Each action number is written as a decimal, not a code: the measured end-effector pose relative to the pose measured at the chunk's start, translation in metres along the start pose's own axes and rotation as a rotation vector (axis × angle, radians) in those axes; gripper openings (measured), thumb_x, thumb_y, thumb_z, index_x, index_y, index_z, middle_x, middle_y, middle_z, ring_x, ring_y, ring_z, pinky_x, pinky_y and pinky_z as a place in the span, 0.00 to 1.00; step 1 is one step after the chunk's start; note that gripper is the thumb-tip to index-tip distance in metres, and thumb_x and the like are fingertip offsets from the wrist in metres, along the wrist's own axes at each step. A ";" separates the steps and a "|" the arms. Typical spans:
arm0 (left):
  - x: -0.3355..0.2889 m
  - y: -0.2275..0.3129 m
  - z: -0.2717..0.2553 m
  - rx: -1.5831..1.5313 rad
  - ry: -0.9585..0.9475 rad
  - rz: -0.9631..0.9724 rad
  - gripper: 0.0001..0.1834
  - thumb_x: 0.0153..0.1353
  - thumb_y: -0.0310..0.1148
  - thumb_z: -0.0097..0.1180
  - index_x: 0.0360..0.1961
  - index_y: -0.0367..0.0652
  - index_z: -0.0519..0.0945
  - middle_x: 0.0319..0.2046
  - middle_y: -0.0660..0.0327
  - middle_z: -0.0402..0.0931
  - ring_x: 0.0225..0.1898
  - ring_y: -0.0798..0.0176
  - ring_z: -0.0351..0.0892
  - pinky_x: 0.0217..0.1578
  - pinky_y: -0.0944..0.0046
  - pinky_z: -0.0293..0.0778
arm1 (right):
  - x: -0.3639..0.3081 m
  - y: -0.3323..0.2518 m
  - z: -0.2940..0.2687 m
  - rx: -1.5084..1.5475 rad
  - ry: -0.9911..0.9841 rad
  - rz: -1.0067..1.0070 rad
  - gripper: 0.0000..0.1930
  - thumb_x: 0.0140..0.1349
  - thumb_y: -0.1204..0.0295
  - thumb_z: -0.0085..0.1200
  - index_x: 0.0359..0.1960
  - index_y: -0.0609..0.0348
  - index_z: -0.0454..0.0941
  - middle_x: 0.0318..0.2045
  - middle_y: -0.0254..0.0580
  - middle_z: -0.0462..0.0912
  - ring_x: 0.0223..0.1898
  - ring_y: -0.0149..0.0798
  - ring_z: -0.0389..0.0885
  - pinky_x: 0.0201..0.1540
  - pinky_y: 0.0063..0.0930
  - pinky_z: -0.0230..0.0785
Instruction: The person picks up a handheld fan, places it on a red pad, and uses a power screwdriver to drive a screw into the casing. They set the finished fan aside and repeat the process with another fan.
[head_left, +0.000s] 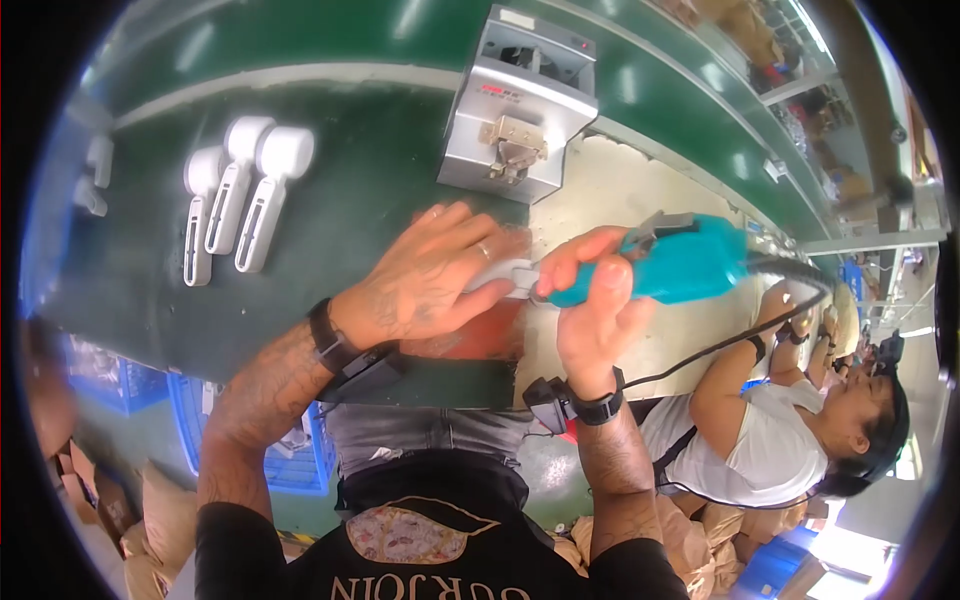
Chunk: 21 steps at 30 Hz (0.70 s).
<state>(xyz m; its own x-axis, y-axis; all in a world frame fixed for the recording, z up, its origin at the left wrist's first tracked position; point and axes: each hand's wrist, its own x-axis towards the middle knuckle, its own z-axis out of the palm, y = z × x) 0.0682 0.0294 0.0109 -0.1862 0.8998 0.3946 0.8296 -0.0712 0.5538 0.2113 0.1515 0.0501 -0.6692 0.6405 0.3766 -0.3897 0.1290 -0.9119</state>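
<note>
Over the front part of the green bench, my left hand (425, 275) is closed round a small white plastic part (508, 275), most of it hidden by the fingers. My right hand (600, 310) grips a teal corded hand tool (690, 260) with a grey piece on its upper side. The tool's narrow end points left and meets the white part or lies right beside it; I cannot tell which. Three white plastic pieces with round heads and slotted handles (262, 225) lie side by side on the bench to the left.
A silver bench machine with a metal fixture (515, 120) stands beyond my hands. From the tool a black cable (700, 350) loops round to the lower left. A beige sheet (630, 190) covers the bench's right part. On the right sits a co-worker in a white shirt (765, 440). Blue crates (300, 460) stand below the bench.
</note>
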 end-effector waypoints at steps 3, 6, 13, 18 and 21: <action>-0.005 0.005 0.000 -0.019 0.082 0.089 0.19 0.55 0.33 0.68 0.50 0.47 0.83 0.46 0.59 0.78 0.44 0.51 0.74 0.47 0.52 0.72 | -0.001 -0.013 -0.003 -0.018 0.104 0.149 0.28 0.72 0.43 0.51 0.45 0.61 0.73 0.23 0.38 0.74 0.25 0.36 0.73 0.32 0.32 0.67; -0.016 0.019 0.000 -0.017 0.132 0.132 0.21 0.53 0.31 0.70 0.50 0.48 0.82 0.44 0.61 0.79 0.43 0.51 0.75 0.45 0.53 0.74 | 0.016 -0.041 -0.025 0.354 0.166 -0.050 0.27 0.75 0.44 0.46 0.45 0.60 0.74 0.26 0.37 0.74 0.26 0.34 0.69 0.33 0.29 0.64; -0.028 0.033 0.007 0.146 0.179 0.025 0.23 0.54 0.32 0.72 0.52 0.44 0.82 0.41 0.60 0.82 0.41 0.54 0.76 0.41 0.55 0.76 | 0.071 -0.018 -0.037 0.107 0.543 -0.242 0.21 0.79 0.54 0.45 0.48 0.62 0.75 0.27 0.35 0.73 0.29 0.32 0.72 0.35 0.29 0.66; -0.052 0.034 -0.017 0.130 0.363 -0.114 0.19 0.55 0.28 0.71 0.49 0.43 0.83 0.41 0.58 0.83 0.40 0.52 0.78 0.43 0.56 0.75 | 0.067 0.022 -0.053 -0.137 0.581 -0.117 0.19 0.78 0.59 0.45 0.52 0.65 0.75 0.27 0.34 0.75 0.29 0.30 0.74 0.32 0.25 0.67; -0.074 0.016 -0.039 0.330 0.556 -0.298 0.15 0.57 0.25 0.69 0.46 0.40 0.83 0.43 0.55 0.84 0.41 0.47 0.79 0.45 0.51 0.74 | 0.053 0.028 -0.055 -0.252 0.522 -0.131 0.18 0.78 0.60 0.46 0.53 0.66 0.75 0.27 0.34 0.77 0.29 0.29 0.75 0.32 0.24 0.67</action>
<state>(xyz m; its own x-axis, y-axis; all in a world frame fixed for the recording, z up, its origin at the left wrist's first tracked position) 0.0747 -0.0551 0.0188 -0.5983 0.5018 0.6247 0.8011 0.3571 0.4803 0.1998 0.2307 0.0359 -0.2007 0.8865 0.4169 -0.2429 0.3672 -0.8979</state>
